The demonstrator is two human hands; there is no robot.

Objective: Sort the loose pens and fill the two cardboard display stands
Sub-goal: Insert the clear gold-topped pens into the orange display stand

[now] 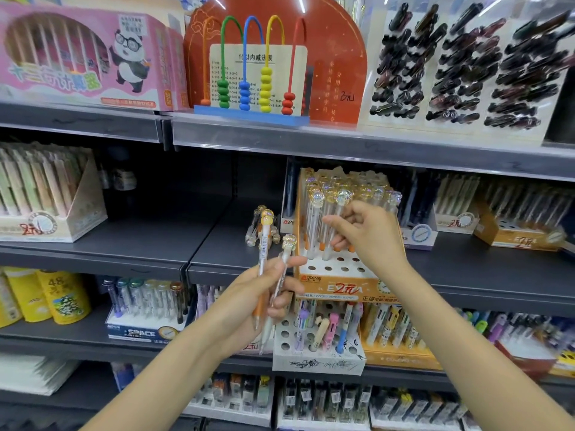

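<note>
Quickly, left to right: left hand (249, 301) grips two pens (264, 265) in a loose fist, fingers curled round the barrels low down, ornament caps pointing up. One has an orange grip section, the other a pale one. Just behind, a small heap of loose pens (260, 227) lies on the dark shelf (149, 244), beside the stand.

Next, the orange cardboard display stand (336, 276) sits on the same shelf, back rows filled, front rows of holes mostly bare. Right hand (362, 233) is at the stand, fingers curled among the upright pens (323, 225); looks like a pinch on one clear barrel, but exact contact is hard to tell. Below, on the next shelf down, a white stand (317, 346) with mixed coloured pens and several empty holes, likely the second one.

Handling judgement: pens are light, stiff, slim plastic, smooth barrels so somewhat slippery. Decorative tops look bulky and possibly fragile, top-heavy. Best taken mid-barrel or near the grip, tip down, dropped straight into a hole. Neighbours crowd, so caps may snag.
</note>
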